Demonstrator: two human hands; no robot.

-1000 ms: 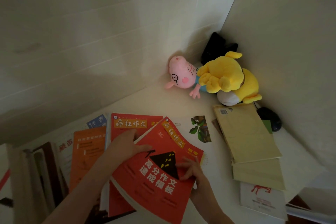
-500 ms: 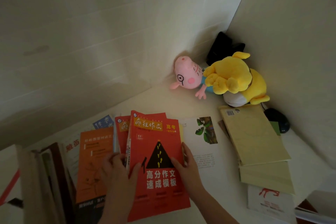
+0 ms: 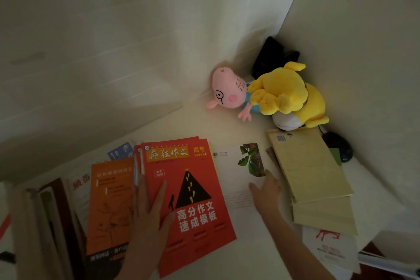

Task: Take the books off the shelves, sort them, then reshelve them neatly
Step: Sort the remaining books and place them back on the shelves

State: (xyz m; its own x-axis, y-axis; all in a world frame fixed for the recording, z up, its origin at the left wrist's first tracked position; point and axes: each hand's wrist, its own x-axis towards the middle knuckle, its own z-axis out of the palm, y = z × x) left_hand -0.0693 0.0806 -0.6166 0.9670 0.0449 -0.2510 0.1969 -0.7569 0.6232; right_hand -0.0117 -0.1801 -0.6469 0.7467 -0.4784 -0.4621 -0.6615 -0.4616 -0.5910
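Observation:
A red book (image 3: 195,188) with a black triangle on its cover lies flat on top of another red book on the white surface. My left hand (image 3: 150,207) rests flat on its left edge with straight fingers. My right hand (image 3: 266,191) hovers over or touches a white book with a plant picture (image 3: 236,166), fingers spread and relaxed. An orange book (image 3: 109,202) lies to the left of the red pile. A stack of yellow-covered books (image 3: 311,173) lies at the right.
A pink pig plush (image 3: 229,93) and a yellow plush (image 3: 286,95) sit in the far corner by a black object (image 3: 270,57). A dark mouse (image 3: 338,145) lies by the right wall. Upright books (image 3: 45,223) stand at the left; a white book (image 3: 331,250) lies at lower right.
The red book was swung straight and laid flat on the other red book. My right hand has let go of it and moved right onto the white plant book.

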